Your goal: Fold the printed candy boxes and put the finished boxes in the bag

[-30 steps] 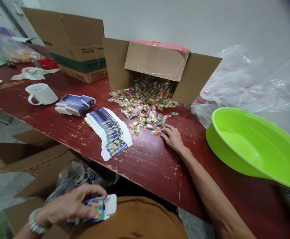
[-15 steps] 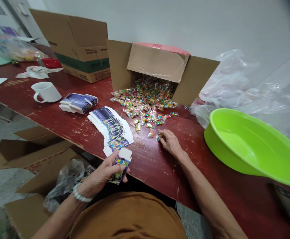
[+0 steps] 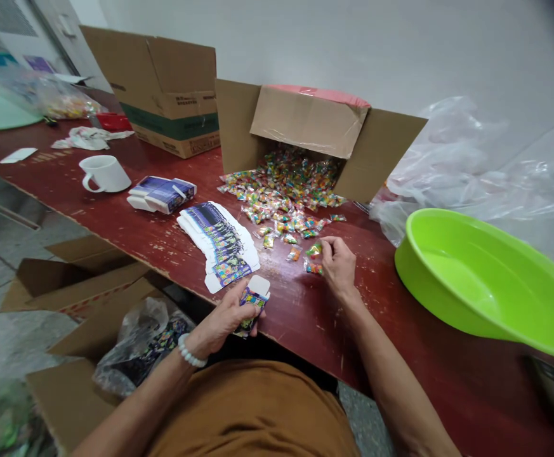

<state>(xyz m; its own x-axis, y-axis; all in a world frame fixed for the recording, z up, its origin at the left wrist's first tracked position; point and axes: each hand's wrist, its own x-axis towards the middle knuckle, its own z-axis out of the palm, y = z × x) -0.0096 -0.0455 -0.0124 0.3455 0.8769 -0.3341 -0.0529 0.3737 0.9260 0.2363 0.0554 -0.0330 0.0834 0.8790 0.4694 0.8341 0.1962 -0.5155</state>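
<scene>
My left hand (image 3: 229, 316) is wrapped round a small purple printed carton (image 3: 252, 306), its white end flap standing up, at the table's front edge. Over the table, my right hand (image 3: 338, 266) is closed with thumb and finger pinched at the edge of a wrapped candy (image 3: 313, 250). Another candy packet (image 3: 313, 268) lies just under those fingers, and an orange one (image 3: 294, 254) is a little to the left. A fanned row of flat printed cartons (image 3: 224, 244) lies between the hands and the mug. Loose candies (image 3: 286, 203) spill from a tipped cardboard box (image 3: 305, 124).
A bright green basin (image 3: 448, 304) stands at the right, beside clear plastic bags (image 3: 467, 171). Left lie a white mug (image 3: 108, 174), a stack of flat cartons (image 3: 162, 193) and a tall cardboard box (image 3: 172, 120). Below the edge is an open carton (image 3: 62, 393) holding a bag.
My left hand has brought the carton slightly right and up. My right hand has shifted right, its fingers now pinched by a candy. The whole view has shifted slightly.
</scene>
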